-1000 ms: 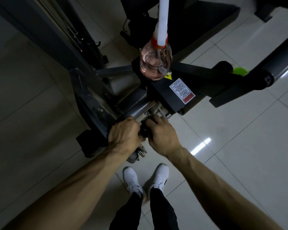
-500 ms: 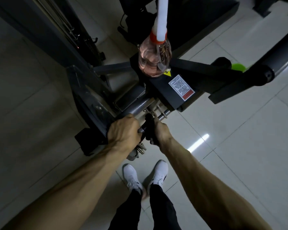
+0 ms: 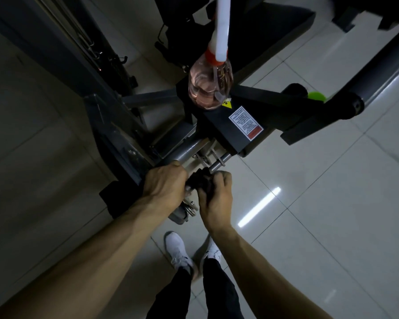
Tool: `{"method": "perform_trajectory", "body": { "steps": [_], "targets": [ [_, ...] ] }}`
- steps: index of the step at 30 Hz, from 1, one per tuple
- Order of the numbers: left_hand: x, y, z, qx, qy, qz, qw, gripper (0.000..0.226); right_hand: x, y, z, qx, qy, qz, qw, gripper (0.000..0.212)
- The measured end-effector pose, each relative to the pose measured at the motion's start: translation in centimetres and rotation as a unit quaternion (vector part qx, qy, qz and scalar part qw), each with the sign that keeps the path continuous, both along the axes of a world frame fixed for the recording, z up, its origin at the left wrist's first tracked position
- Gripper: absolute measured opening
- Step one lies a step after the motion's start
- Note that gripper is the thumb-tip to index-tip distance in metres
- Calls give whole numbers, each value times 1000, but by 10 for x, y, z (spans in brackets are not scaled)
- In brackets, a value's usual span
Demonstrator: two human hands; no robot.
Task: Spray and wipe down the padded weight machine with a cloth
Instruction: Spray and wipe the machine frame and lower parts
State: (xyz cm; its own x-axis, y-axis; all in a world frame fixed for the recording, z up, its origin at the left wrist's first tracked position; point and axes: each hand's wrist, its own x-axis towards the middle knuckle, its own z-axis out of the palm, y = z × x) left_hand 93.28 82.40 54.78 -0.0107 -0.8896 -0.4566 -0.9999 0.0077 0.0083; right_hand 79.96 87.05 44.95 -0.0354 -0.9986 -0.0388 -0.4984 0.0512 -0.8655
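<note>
A dark weight machine (image 3: pixel 219 125) stands below me, with a grey metal bar (image 3: pixel 189 149) running toward my hands. My left hand (image 3: pixel 164 183) is curled around the near end of that bar. My right hand (image 3: pixel 215 194) grips a dark cloth (image 3: pixel 199 180) bunched against the bar's end, right beside the left hand. A spray bottle (image 3: pixel 210 86) with pinkish liquid, an orange collar and a white nozzle stands on the machine's black top, apart from both hands.
A white warning label (image 3: pixel 245 123) sits on the black housing. A black padded roller (image 3: pixel 341 107) and a steel tube (image 3: pixel 382 72) reach to the right. A green object (image 3: pixel 316 96) lies on the pale tiled floor (image 3: pixel 332 203). My white shoes (image 3: pixel 177 249) stand below.
My right hand has turned on the bar end, rolling the cloth around it, and now sits a little lower and to the right. My left hand stays gripped in place.
</note>
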Motion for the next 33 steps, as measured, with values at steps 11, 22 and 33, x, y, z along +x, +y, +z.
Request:
{"method": "perform_trajectory", "body": {
  "steps": [11,22,33],
  "targets": [
    [21,11,11,-67,46,-41,996,23,32,-2,22,201,-203,-193,939,20],
    [34,10,15,-91,153,-3,984,54,15,26,17,-77,84,148,982,44],
    [38,16,0,-104,101,-92,985,27,-4,-45,50,130,11,2,992,34]
  ]
}}
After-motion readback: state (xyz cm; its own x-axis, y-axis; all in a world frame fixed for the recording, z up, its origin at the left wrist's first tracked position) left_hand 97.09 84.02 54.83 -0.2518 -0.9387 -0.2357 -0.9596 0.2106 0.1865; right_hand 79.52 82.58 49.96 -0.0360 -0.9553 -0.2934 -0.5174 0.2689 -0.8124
